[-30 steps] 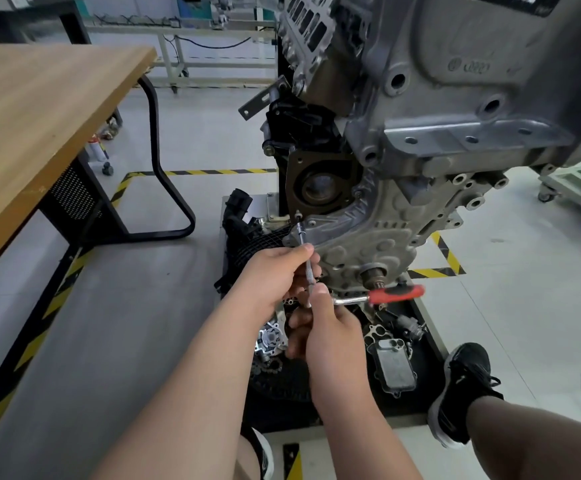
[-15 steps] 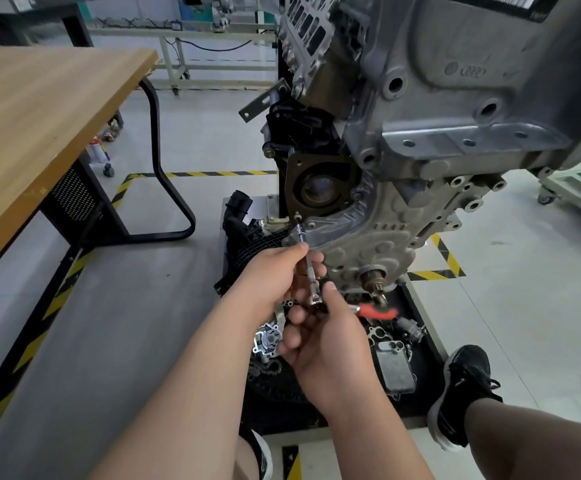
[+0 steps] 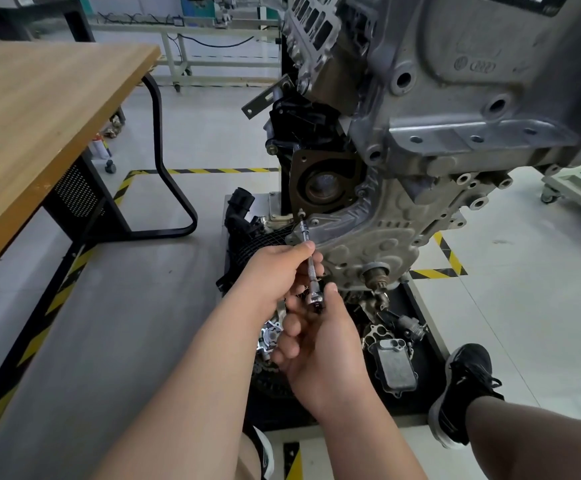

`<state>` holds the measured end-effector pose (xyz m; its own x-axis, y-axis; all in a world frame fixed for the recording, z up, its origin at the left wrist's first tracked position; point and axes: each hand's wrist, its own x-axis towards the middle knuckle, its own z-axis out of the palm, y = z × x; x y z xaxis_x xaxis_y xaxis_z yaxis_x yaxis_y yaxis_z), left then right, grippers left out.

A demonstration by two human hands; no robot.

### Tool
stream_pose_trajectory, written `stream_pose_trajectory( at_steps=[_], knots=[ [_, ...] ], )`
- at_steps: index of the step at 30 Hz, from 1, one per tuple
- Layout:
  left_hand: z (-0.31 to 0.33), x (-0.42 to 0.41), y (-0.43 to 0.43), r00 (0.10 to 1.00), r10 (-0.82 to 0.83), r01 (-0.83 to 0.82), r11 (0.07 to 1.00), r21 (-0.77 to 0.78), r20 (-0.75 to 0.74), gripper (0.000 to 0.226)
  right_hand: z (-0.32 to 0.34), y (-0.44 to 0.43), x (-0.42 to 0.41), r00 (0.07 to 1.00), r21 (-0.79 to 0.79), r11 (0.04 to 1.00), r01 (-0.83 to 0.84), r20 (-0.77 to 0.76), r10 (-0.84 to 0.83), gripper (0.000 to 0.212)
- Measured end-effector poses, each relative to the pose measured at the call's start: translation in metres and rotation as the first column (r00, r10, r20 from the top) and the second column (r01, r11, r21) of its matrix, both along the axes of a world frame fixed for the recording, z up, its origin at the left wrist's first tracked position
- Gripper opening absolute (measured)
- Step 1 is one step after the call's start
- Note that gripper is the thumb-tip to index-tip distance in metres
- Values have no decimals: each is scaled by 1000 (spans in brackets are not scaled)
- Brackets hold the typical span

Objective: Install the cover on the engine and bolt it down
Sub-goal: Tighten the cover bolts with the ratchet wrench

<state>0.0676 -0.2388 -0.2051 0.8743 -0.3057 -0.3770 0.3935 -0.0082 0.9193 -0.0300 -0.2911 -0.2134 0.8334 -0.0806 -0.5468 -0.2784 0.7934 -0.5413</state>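
Note:
A grey engine (image 3: 448, 109) hangs on a stand, with a ribbed silver cover (image 3: 372, 237) seated against its lower end. A thin extension bar (image 3: 308, 251) runs from a bolt (image 3: 300, 213) at the cover's upper left corner down to a ratchet head (image 3: 316, 301). My left hand (image 3: 275, 271) pinches the bar's shaft between thumb and fingers. My right hand (image 3: 317, 344) grips the ratchet below it; the red handle is hidden under that hand.
A wooden table (image 3: 32, 119) with a black tube leg (image 3: 164, 174) stands to the left. A black floor tray (image 3: 420, 393) under the engine holds several loose parts, among them a finned cooler (image 3: 394, 370). My shoe (image 3: 462, 393) rests at the tray's right edge.
The ratchet's red handle swung from pointing right to under my right hand, out of sight. My right hand turned with it. My left hand stayed on the extension bar.

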Motion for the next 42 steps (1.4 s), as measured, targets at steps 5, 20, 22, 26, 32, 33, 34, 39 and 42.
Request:
stream_pose_trajectory(
  at_steps=[5,20,22,26,32,33,34,39,42],
  knots=[
    [-2,1,-2,1000,-2,0,999,47,31,24,-3,-9,-5,1000,-888,460,0,-12,-22,40],
    [10,-4,-5,995,-41,38,998,-41,-86,33,2,-5,2,992,517,852,-87,122,27,43],
    [8,-3,-4,997,-35,30,998,-57,-76,33,2,-4,0,987,574,812,-107,161,16,44],
    [4,-4,-3,999,-7,6,999,-40,-37,29,0,-1,1,992,489,869,-78,129,16,50],
    [1,-2,-2,1000,-26,25,999,31,8,25,-7,-3,-3,998,-709,703,54,12,-64,44],
    [1,-2,-2,1000,-21,21,999,29,5,26,-9,-6,-3,999,-871,490,42,24,-42,40],
    [1,-2,-3,1000,-13,13,1000,26,2,26,-11,-9,-3,1000,-964,266,23,23,-5,33],
    [1,-1,-4,1000,12,-13,999,48,20,29,-12,-11,-1,997,-1000,31,4,7,74,15],
    [3,-3,-3,1000,10,-10,1000,13,11,26,-6,-4,2,997,-713,697,79,75,-36,26]
  ],
)
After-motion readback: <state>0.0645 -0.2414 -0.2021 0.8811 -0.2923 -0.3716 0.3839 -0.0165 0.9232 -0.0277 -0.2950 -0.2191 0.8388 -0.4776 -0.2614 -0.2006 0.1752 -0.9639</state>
